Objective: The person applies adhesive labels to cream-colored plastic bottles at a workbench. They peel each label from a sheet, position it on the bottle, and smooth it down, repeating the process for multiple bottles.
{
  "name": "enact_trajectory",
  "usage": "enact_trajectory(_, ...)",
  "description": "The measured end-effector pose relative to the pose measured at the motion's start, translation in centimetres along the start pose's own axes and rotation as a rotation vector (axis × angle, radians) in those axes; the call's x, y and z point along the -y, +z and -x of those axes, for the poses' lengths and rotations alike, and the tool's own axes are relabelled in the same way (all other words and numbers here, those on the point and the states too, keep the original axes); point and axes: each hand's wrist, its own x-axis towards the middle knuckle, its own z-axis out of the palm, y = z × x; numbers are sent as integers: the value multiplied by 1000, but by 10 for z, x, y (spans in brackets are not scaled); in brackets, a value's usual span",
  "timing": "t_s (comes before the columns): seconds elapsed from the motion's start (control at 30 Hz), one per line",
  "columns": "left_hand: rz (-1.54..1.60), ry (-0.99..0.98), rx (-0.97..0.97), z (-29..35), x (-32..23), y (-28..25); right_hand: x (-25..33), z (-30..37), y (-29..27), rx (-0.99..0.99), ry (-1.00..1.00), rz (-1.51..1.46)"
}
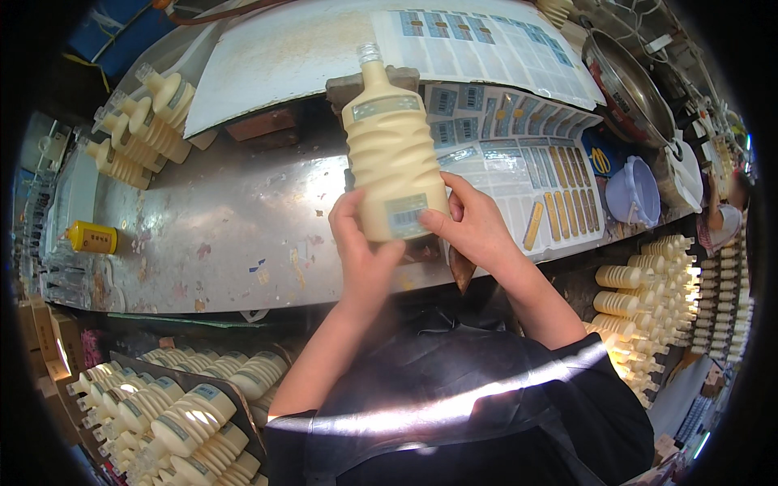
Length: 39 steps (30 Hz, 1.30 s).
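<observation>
A large cream-coloured bottle [393, 158] with wavy ridges and a clear threaded neck lies before me, its neck pointing away. It carries a bluish label near the shoulder and another with a barcode near the base. My left hand [361, 247] is wrapped against the lower left side of the bottle. On the lower right, my right hand [478, 223] grips it, with the thumb on the barcode label. Part of a dark support [339, 85] shows behind the bottle's shoulder. Right of the bottle are sheets of stickers [519, 158], some bluish, some gold.
Several similar bottles [154, 113] stand at the table's far left, near a yellow container [91, 238]. A lilac bucket [632, 192] and a metal pan [636, 85] are at the right. More bottles fill a crate [194, 413] at lower left and a stack [632, 300] at lower right.
</observation>
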Motion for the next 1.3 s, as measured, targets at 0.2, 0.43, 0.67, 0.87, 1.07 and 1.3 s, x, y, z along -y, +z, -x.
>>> enact_trajectory(0.2, -21, 25, 25, -1, 0, -2, -2, 0, 2, -8, 2, -5)
enact_trajectory(0.43, -42, 32, 27, -1, 6, -3, 0, 0, 0, 6, 24, 14)
enact_trajectory(0.67, 25, 64, 55, -1, 8, -5, -5, 0, 1, -10, -16, -3)
enact_trajectory(0.87, 14, 59, 48, 0, 8, -5, -4, -2, 1, 8, 13, 0)
enact_trajectory(1.07, 40, 77, 25, -1, 5, -3, -1, 1, 1, 0, -1, -14)
enact_trajectory(1.3, 233, -101, 15, -8, -11, -8, 6, 37, 16, -384, -500, 260)
